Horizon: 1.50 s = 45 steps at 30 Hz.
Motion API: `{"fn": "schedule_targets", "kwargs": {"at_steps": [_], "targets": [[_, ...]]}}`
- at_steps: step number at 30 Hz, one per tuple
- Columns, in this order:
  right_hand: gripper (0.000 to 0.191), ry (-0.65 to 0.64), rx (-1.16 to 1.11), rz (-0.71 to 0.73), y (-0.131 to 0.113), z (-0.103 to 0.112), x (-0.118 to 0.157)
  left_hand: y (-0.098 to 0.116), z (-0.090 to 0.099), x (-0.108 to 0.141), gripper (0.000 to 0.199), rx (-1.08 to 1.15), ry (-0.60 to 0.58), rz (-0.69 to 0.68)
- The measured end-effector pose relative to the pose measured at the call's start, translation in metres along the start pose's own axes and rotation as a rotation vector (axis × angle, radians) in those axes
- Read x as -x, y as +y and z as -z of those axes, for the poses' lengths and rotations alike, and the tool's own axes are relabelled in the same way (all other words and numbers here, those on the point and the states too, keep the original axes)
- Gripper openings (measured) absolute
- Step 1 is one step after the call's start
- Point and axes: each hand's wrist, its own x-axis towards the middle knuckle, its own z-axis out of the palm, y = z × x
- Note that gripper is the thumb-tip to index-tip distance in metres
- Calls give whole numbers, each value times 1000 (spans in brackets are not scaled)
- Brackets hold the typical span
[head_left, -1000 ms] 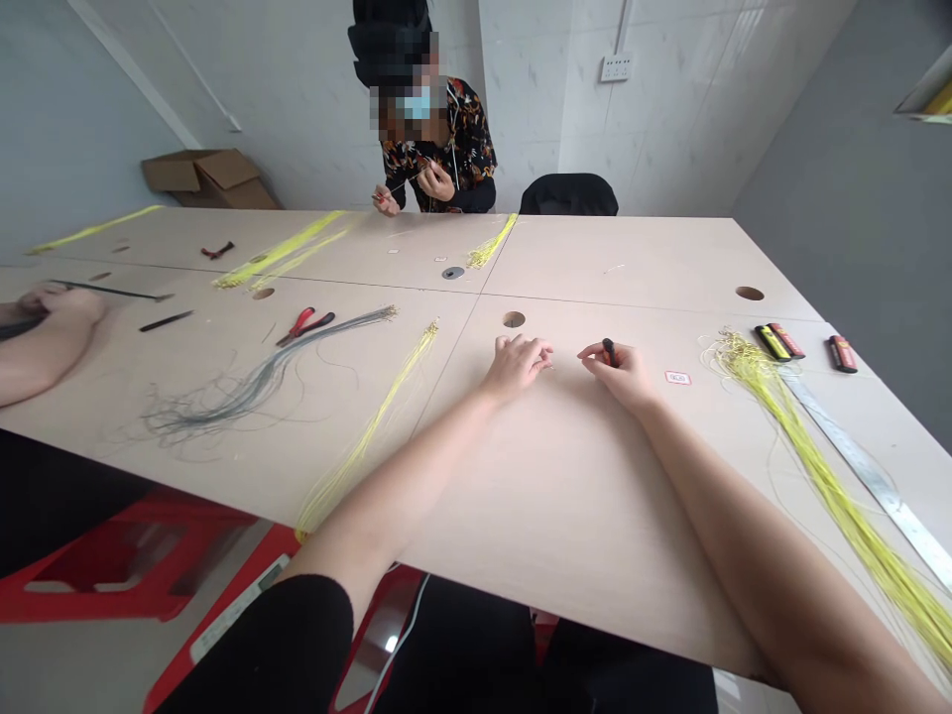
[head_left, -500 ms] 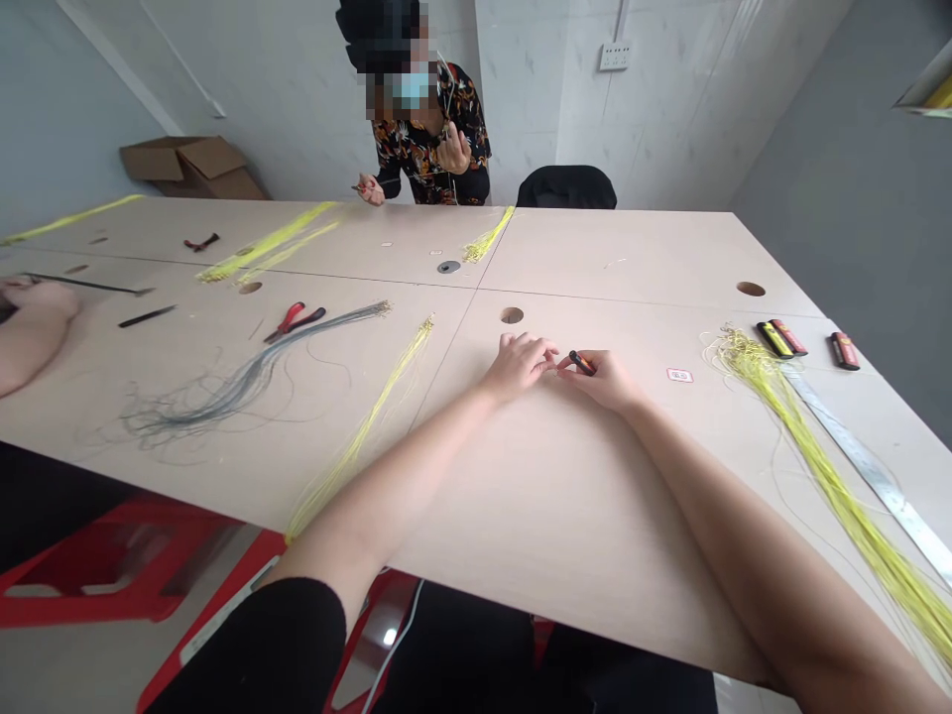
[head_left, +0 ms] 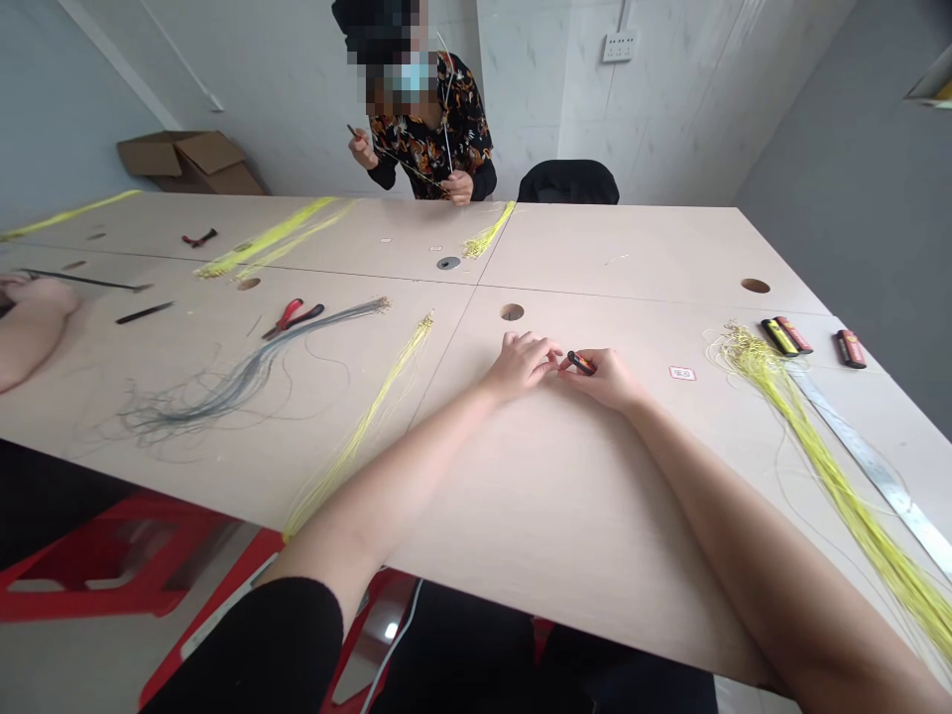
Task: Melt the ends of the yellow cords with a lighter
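The short, dark, rod-shaped tool with an orange patch was in the right hand, held over the pale wood-toned tabletop, well in from the front edge. The right hand's fingers were closed around it, their tips just beside those of the left hand. The left fingers were bent and drawn together; whether they pinched anything was too small to tell.

A round cut-out hole lay just beyond the left hand. Between the forearms, a broad span of tabletop ran down to the front edge. To the right, a small white label with a red border stood between the right hand and a thick bundle of yellow strands, which ran out of view alongside a flat silver metal strip.

On the left, across the dark table seam, a thin bundle of yellow strands slanted down to the front edge beside the left forearm, narrowing the room there. Farther left lay a loose bundle of grey strands and red-and-black pliers. A co-worker in a flower-patterned shirt was at the far edge.
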Motion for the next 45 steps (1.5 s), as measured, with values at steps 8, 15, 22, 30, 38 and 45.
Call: {"fn": "schedule_targets", "kwargs": {"at_steps": [8,15,22,30,38,45], "targets": [[34,-9,21,3,3,-1,-1,-3,-4,0,16,42,49,-30],[32,-35,0,22,4,-1,-2,-3,-5,-1,15,86,57,-14],[35,-25,-6,37,2,-2,-2,-4,-6,-1,13,130,49,-4],[35,-29,11,66,6,-2,-2,-4,-6,-1,13,158,14,-17],[34,-28,-9,45,4,1,-1,-3,-6,-1,13,209,-4,-55],[23,30,-84,9,2,1,-2,1,-4,4,20,229,53,-48]]}}
